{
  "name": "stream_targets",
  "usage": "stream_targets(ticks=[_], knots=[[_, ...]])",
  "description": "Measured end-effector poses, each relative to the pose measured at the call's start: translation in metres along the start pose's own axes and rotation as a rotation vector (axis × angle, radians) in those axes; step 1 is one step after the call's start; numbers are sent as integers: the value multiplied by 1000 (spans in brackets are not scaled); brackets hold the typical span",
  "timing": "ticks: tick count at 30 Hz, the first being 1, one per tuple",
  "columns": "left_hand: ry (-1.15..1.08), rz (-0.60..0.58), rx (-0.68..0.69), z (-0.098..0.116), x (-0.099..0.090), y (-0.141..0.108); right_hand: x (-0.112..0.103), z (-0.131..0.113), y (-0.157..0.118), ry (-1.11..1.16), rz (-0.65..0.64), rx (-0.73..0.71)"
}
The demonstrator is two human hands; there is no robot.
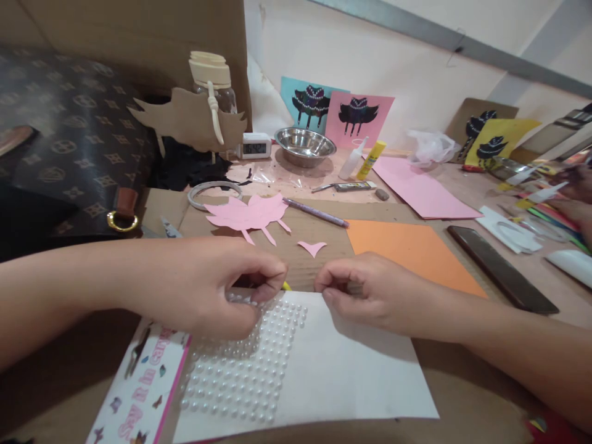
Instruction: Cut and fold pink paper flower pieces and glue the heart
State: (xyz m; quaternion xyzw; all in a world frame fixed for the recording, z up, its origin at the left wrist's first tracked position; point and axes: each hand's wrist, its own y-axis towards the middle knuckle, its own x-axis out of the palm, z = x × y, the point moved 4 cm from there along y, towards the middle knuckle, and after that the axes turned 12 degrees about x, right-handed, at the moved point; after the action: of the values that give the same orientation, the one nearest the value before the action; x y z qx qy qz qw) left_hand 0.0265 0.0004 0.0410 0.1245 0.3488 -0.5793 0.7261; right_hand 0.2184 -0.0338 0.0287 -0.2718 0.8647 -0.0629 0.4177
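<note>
We see the pearl sticker sheet (259,364) lying flat on the table before us | white backing, rows of small pearl beads filling its left half, right half bare | its far edge pinched under both our hands, near edge free

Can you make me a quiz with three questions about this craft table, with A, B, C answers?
1. Where is the shiny metal bowl?
A. at the back by the wall
B. under the hands
C. on the orange paper

2. What colour is the flat paper sheet beside the right hand?
A. green
B. orange
C. black

3. How are the fingers of the left hand?
A. spread flat
B. pinched together
C. pointing up

Answers: 1 A, the bowl sits far back near the pink picture card. 2 B, the sheet is orange. 3 B, the fingertips meet over the white sheet of pearl stickers.
</note>
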Motion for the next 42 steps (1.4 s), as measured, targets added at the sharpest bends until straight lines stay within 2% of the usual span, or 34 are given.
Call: stream_targets(ticks=[6,13,20,28,32,36,42], knots=[[-20,27,-23,3,0,-2,-1,1,1,-31,29,-42],[-67,59,-52,-1,2,-3,-3,0,-2,72,-25,41],[-14,15,-64,-3,3,-4,0,0,-2,91,52,-19],[41,41,-74,1,4,-4,1,-2,-7,29,100,-28],[41,52,-65,0,4,-4,-2,-4,-10,106,34,48],[55,87,-60,-6,7,-5,-6,-5,-12,114,15,77],[102,210,-103,-9,3,-8,-9,-7,-13,108,35,65]])
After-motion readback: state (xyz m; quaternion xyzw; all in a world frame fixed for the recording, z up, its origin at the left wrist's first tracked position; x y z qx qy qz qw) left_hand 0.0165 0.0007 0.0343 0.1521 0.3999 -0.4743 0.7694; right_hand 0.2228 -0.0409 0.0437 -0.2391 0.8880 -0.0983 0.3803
